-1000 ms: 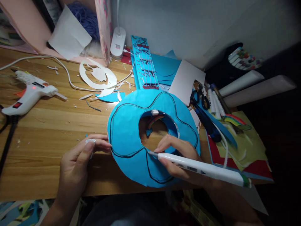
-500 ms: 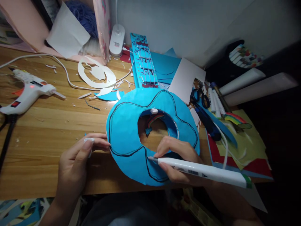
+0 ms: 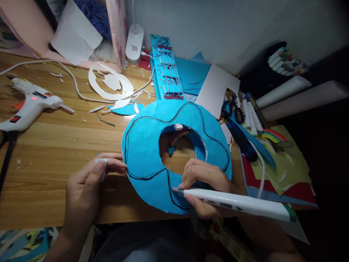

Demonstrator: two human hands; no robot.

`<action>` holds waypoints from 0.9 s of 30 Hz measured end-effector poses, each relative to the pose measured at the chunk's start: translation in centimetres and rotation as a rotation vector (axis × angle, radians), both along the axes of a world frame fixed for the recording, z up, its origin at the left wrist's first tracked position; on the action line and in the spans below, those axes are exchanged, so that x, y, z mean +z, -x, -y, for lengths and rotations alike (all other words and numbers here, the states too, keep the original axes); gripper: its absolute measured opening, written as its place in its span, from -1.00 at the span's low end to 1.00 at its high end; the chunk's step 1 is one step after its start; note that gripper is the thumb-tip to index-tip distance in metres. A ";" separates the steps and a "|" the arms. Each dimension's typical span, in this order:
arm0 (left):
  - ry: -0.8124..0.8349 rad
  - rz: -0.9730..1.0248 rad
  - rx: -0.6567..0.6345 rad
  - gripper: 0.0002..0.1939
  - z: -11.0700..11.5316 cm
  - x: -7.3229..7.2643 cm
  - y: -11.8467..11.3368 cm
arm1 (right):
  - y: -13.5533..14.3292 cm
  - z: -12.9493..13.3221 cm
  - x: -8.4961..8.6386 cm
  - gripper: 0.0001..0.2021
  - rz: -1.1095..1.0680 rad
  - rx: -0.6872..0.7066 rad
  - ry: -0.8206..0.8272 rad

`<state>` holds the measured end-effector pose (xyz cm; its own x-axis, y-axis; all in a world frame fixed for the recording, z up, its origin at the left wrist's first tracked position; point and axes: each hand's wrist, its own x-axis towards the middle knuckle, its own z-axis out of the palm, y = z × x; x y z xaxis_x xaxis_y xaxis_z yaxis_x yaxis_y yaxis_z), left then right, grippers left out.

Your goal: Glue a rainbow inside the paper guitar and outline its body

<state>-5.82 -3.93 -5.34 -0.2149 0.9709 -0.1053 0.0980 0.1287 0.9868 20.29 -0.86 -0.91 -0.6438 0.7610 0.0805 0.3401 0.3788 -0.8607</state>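
A blue cardboard ring (image 3: 141, 145) with a wavy black outline drawn on it lies near the table's front edge. My right hand (image 3: 204, 182) grips a white marker (image 3: 234, 202) with a green end, its tip on or just over the ring's lower part beside a black line. The fingertips of my left hand (image 3: 87, 185) touch the ring's left edge. Its thumb presses a small white scrap (image 3: 103, 161) against the index finger; what the scrap is, I cannot make out. Through the ring's hole a small rainbow shape (image 3: 178, 138) shows.
A white glue gun (image 3: 29, 103) with a red light lies left. Beyond the ring stands a blue decorated strip (image 3: 169, 69) with strings. Paper cut-outs (image 3: 109, 83), a white cable and a power strip (image 3: 135, 43) are behind. Scissors (image 3: 231, 109), markers (image 3: 251, 116) and coloured sheets (image 3: 289, 163) lie right.
The marker tip has moved slightly down along the black line on the ring. The whole view has shifted a little; my left hand stays at the ring's edge.
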 end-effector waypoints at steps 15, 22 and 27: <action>-0.030 -0.034 0.013 -0.63 -0.1 -0.1 0.0 | -0.3 0.2 0.4 -0.67 0.055 0.066 0.018; -0.038 -0.026 0.015 -0.64 0.0 0.0 -0.2 | -0.4 0.2 0.7 -0.72 0.061 0.082 0.059; -0.034 -0.027 0.015 -0.64 0.0 0.0 -0.1 | -0.5 0.1 1.0 -0.71 0.054 0.074 0.101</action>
<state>-5.71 -3.91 -5.39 -0.2316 0.9706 -0.0658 0.1231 0.0963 0.9877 20.81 -0.99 0.09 -0.6995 0.7139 -0.0305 0.3615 0.3167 -0.8769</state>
